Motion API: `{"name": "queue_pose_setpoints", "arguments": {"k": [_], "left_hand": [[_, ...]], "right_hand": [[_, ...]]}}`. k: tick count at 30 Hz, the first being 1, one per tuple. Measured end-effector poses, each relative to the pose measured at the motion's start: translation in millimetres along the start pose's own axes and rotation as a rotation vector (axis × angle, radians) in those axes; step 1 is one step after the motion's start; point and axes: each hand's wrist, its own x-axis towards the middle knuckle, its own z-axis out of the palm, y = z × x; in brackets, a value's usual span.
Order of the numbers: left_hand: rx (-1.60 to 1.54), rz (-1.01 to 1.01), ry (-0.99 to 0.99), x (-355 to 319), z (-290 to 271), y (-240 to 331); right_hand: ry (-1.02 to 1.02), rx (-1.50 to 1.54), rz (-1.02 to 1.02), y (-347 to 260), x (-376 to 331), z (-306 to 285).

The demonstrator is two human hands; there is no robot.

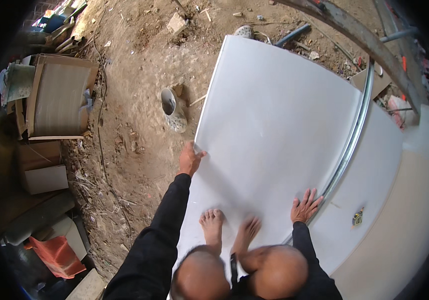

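Over the dirt ground (139, 75), a large white board (269, 110) is lying in front of and beneath the person, whose bare feet (211, 225) are resting on its near part. A shiny metal strip (357, 127) is running lengthwise along the board's right side. At the left edge, the left grip (191, 161) is touching the board, its thumb reaching onto the white face; I cannot tell whether the fingers are closing beneath the edge. The right grip (304, 206) is spreading wide, palm down, its fingers reaching to the strip's nearer stretch. Beyond the strip, another white panel (369, 175) is extending rightward, carrying a small yellow-and-black patch (358, 217) too small to make out, and a tan sheet (399, 220) is showing farther right. A pale clog (174, 111) is standing on the dirt, left of the board and apart from it; a second clog (244, 31) is peeking out past the far edge. Near the far right corner, a metal beam (374, 37) is slanting overhead. Well to the left, a cardboard piece (59, 95) is leaning among clutter, and a red plastic bag (58, 255) is lying nearer the person.
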Motion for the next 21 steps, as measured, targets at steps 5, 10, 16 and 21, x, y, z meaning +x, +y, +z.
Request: {"name": "queue_pose_setpoints", "arguments": {"k": [5, 10, 16, 21], "left_hand": [[0.21, 0.036, -0.461, 47, -38, 36], [0.124, 0.292, -0.75, 92, -149, 77], [0.253, 0.191, -0.664, 162, -239, 72], [-0.12, -0.029, -0.504, 198, -144, -40]], "right_hand": [[-0.006, 0.067, -0.202, 51, -4, -3], [-0.385, -0.128, -0.278, 63, 20, -29], [-0.723, 0.024, -1.006, 88, 326, -64], [0.619, 0.365, -0.625, -42, 693, -262]]}}
